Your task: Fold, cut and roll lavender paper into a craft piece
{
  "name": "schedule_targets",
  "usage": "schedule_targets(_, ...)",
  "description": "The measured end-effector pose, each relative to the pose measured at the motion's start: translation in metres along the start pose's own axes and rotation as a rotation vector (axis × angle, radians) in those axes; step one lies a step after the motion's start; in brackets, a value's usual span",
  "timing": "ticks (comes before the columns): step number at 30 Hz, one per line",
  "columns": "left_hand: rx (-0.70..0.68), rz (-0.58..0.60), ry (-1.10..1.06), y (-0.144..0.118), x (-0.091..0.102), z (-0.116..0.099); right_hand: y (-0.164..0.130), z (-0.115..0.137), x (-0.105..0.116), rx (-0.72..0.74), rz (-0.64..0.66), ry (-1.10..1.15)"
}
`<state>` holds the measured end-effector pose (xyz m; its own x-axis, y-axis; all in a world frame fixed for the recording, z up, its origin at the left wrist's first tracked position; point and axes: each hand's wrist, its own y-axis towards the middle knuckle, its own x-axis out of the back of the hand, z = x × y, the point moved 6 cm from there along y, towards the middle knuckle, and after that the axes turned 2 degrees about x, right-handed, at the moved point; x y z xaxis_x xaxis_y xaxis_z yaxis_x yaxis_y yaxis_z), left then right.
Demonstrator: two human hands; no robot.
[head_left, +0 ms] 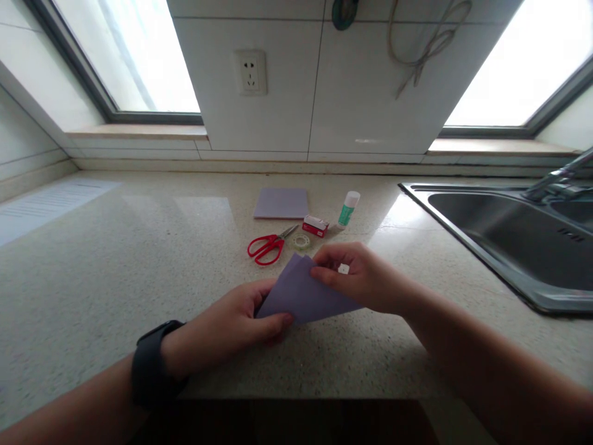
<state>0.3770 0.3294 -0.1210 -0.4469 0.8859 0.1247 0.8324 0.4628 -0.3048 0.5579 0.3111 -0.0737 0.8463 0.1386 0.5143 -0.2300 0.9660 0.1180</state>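
Purple folded paper between hands

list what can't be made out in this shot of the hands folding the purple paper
- Head view: the folded purple paper's lower left corner and right edge, covered by the left hand and right hand.
- Head view: the print on the small red box and the glue stick, too small.
- Head view: the sink, cut off by the right edge.
- Head view: the green thing on the wall, cut off by the top edge.
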Motion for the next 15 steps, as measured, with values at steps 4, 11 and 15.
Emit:
schedule_targets(4,-0.007,-0.006,0.012,0.0001,-0.0006,-0.0013,-0.0004,0.0022,-0.0002,-0.016,0.013,0.021)
schedule_targets(11,0.039,-0.019,0.016,0.0014,-0.0016,0.0022,-0.0013,0.0037,-0.0013,-0.018,0.038,0.07)
schedule_targets(15,0.043,-0.026,0.026,0.0027,-0.0021,0.0034,0.0,0.0023,-0.0023,-0.033,0.037,0.104)
